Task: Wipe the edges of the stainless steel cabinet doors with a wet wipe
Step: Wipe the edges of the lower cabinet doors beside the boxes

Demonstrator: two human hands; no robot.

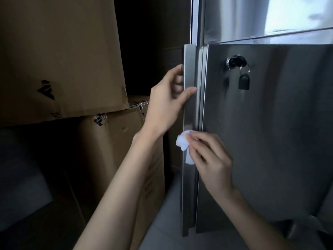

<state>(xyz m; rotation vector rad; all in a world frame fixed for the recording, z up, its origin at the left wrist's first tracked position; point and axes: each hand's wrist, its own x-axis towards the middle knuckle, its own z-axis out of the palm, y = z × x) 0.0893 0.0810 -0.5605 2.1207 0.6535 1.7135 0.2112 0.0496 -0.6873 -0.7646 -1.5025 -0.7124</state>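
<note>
Stacked cardboard boxes (pixel 59 56), matte brown, creased, fill left of frame. Left hand (pixel 167 103) at centre grips open door edge (pixel 189 109), fingers curled behind, thumb on front. Edge: narrow brushed-steel strip, long axis vertical. Below, right hand (pixel 210 159) pinches crumpled white wet wipe (pixel 184 143) against same edge. Right: smooth steel cabinet door (pixel 270 132), round lock with hanging black key fob (pixel 243 82).
</note>
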